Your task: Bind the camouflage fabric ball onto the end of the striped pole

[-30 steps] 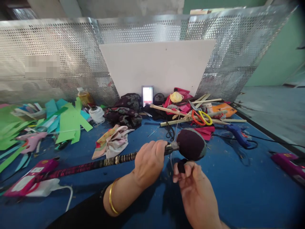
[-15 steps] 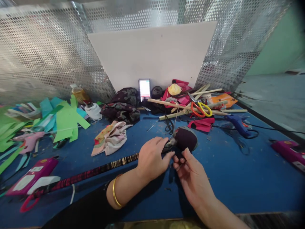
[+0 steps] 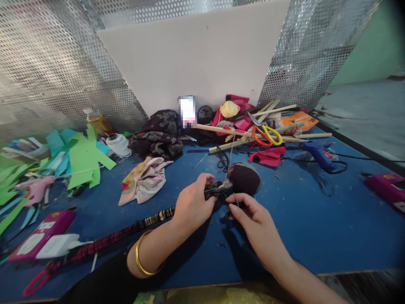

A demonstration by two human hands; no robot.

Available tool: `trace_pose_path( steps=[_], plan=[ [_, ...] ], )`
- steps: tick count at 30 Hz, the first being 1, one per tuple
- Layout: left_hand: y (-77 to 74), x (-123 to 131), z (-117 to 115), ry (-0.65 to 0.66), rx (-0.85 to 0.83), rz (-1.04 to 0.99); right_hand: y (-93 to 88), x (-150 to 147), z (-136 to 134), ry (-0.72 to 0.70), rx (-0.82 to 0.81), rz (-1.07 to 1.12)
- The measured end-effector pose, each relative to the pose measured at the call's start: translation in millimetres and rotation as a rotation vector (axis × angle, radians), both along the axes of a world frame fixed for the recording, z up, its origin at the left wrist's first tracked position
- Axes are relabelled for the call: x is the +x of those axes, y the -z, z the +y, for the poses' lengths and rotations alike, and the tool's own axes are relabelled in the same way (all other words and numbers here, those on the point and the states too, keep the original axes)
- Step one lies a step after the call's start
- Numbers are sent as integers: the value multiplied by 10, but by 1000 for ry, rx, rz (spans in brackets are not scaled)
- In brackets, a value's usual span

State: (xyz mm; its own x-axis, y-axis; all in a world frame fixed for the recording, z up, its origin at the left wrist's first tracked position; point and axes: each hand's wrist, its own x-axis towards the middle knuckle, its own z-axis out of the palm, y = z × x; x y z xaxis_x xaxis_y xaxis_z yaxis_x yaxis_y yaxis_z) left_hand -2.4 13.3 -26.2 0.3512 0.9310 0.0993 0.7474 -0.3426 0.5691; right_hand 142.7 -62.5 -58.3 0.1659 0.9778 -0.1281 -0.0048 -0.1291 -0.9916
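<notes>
A long stick (image 3: pixel 122 233) wrapped in black, dark red and pale cord lies slantwise across the table, with a pink loop at its lower left end. Its other end carries a round head (image 3: pixel 245 179) covered in dark cloth. My left hand (image 3: pixel 193 202) is closed around the stick just below that head, where dark cloth is gathered. Grey string (image 3: pixel 226 183) binds the neck of the head. Just below the head, my right hand (image 3: pixel 253 215) is closed, its thumb and fingers pinching a grey strand. The strand's far end is hidden.
Behind the hands lie scissors (image 3: pixel 267 134), wooden sticks (image 3: pixel 226 145), pink cloth (image 3: pixel 268 156) and dark patterned cloth (image 3: pixel 158 139). A blue glue gun (image 3: pixel 318 157) with its cable is at right. On the left are a pale cloth (image 3: pixel 147 179), green strips (image 3: pixel 84 162), a pink glue gun (image 3: pixel 38 188) and a purple power strip (image 3: pixel 42 234).
My left hand has shifted slightly left and down along the stick. My right hand has turned over, knuckles up, and now pinches the grey strand. The view has tilted slightly downward.
</notes>
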Motion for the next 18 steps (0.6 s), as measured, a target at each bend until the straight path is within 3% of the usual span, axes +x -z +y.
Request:
trace_pose_path(
  steps=[5,9,12,16,18],
  plan=[
    [-18,-40,-15,11,-52,25,49,67,-53,-129,271,-541],
    [-27,-82,-44,44,-88,33,95,36,-58,-210,313,-813],
    [-73,-161,-3,102,-170,7,122,9,-37,-273,301,-946],
    [-187,-294,156,253,-417,-137,131,-8,-23,-300,295,-1013],
    [-239,-317,234,219,-448,-128,130,-11,-25,-300,289,-1033]
  ],
)
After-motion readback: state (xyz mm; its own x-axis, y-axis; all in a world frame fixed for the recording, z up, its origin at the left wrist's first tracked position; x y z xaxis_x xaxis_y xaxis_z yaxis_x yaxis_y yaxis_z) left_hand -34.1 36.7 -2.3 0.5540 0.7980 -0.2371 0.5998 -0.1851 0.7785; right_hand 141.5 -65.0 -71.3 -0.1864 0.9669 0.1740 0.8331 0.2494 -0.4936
